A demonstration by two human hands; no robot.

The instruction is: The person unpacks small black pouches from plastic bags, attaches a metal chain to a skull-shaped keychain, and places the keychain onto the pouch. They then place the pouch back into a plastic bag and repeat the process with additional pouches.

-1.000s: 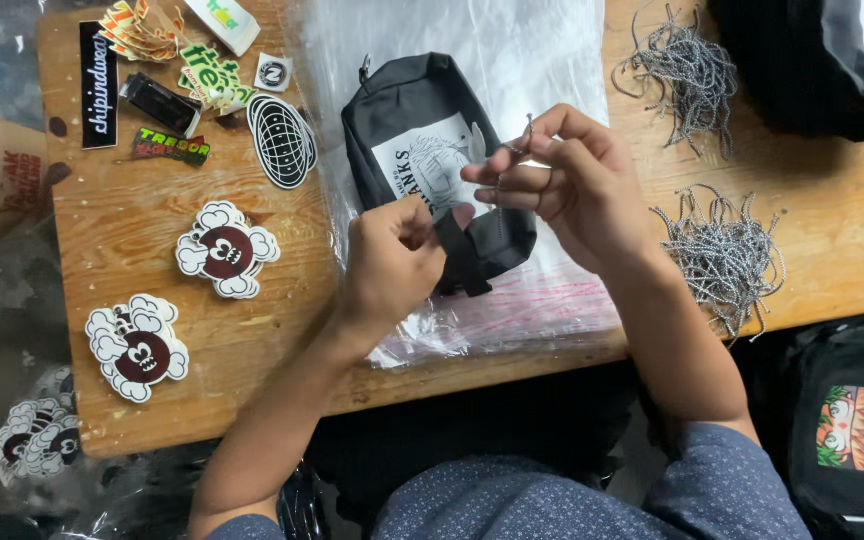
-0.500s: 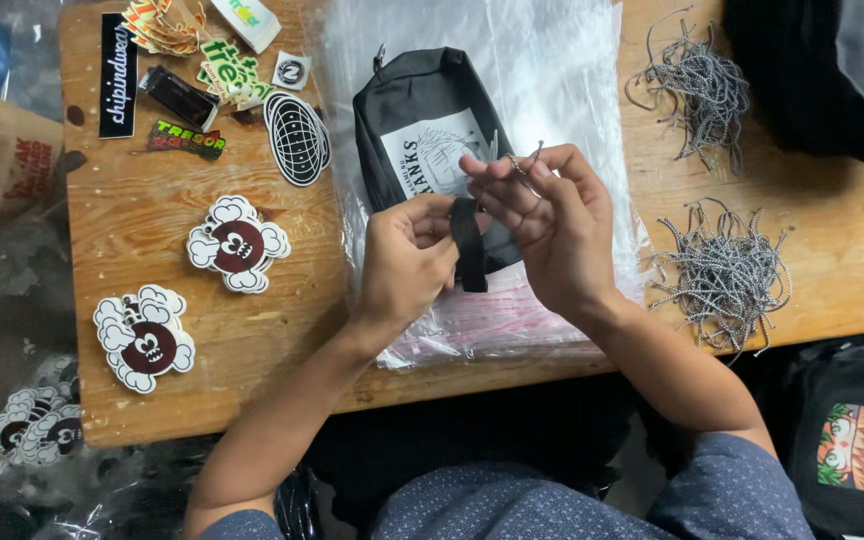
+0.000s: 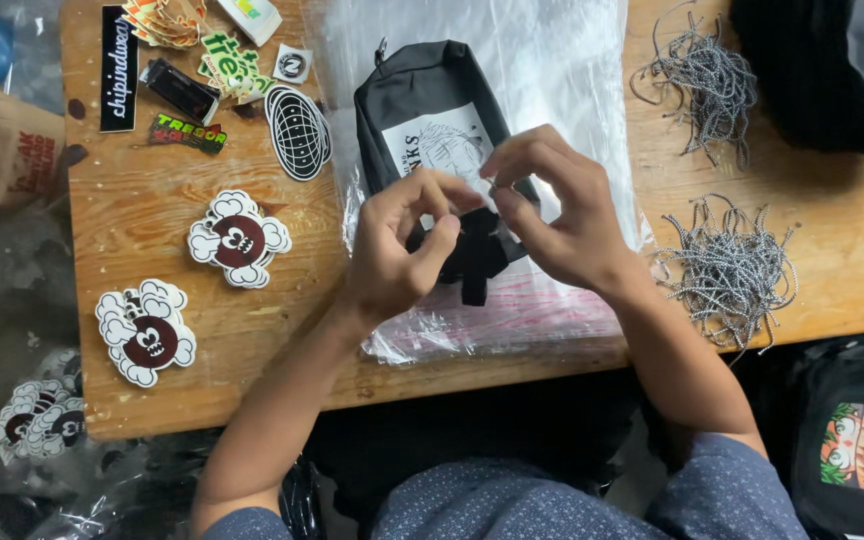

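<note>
A black pouch (image 3: 432, 140) with a white printed panel lies on a clear plastic bag (image 3: 552, 90) spread over the wooden worktop (image 3: 152, 220), its near end under the two hands. A black strap (image 3: 474, 262) hangs from that end, between the hands. The left hand (image 3: 397, 250) is curled, thumb and forefinger pinched narrow at the top of the strap. The right hand (image 3: 562, 215) arches over the pouch's corner with its fingertips drawn together on something small; what it pinches is too small to tell.

Against the frame a second ago, both hands have lifted and moved closer over the pouch, and the right hand no longer shows the thin cord it held up; the strap now hangs lower and straighter. The work looks to have passed from holding a cord to fastening at the strap's end.

To the right lie two heaps of grey speckled cords (image 3: 727, 270). To the left lie cloud-shaped stickers (image 3: 237, 238) and other stickers (image 3: 297, 130).
</note>
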